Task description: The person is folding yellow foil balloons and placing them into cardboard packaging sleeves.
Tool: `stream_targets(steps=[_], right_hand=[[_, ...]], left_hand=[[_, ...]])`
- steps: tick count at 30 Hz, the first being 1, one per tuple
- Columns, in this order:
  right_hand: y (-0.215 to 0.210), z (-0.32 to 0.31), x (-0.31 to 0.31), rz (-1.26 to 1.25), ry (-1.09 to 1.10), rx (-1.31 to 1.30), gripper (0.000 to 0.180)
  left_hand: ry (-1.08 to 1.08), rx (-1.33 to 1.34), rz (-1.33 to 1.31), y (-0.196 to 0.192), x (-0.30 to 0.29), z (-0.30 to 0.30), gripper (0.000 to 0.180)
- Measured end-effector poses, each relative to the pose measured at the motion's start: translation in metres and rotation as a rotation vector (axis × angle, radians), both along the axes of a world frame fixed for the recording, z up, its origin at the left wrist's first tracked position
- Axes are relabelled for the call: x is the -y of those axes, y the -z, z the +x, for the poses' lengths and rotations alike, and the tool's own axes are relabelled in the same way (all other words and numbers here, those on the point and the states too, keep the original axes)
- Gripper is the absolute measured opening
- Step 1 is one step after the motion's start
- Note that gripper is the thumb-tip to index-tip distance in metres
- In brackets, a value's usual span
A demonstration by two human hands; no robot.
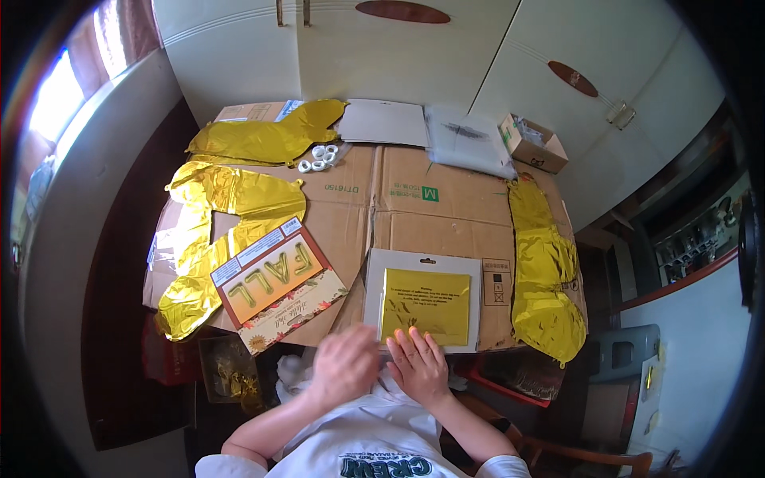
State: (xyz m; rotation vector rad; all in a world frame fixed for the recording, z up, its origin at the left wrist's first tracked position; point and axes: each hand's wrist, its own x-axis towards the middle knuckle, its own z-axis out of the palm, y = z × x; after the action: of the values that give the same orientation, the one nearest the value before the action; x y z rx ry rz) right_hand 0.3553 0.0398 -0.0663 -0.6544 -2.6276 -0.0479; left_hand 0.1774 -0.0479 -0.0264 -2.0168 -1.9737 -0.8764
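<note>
In front of me lies a white card with a hang hole. On it is a flat gold packet with small dark print. My right hand rests its outstretched fingertips at the packet's lower edge. Beside it, my left hand is raised left of the card's lower corner. Its fingers look curled but are smeared by motion, so I cannot see whether it holds anything. To the left, a printed orange and cream header sheet lies tilted, partly over a flat gold foil balloon.
Flattened cardboard covers the table. Another foil balloon and white tape rings lie far left. Grey cards, clear plastic bags and a small box line the back. A gold foil balloon lies along the right edge.
</note>
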Motion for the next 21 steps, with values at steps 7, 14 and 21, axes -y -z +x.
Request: stream_targets(steps=[7,14,21], right_hand=[[-0.004,0.002,-0.001,0.038,-0.012,0.03,0.038],[-0.016,0.001,-0.007,-0.077,-0.019,-0.041,0.044],[-0.013,0.028,-0.025,-0.058,0.06,-0.03,0.048]], left_hand=[[0.089,-0.035,-0.285,0.016,0.007,0.02,0.068],[0.064,-0.075,-0.319,0.008,0.009,0.019,0.069],[0.074,-0.046,-0.269,0.009,0.007,0.016,0.073]])
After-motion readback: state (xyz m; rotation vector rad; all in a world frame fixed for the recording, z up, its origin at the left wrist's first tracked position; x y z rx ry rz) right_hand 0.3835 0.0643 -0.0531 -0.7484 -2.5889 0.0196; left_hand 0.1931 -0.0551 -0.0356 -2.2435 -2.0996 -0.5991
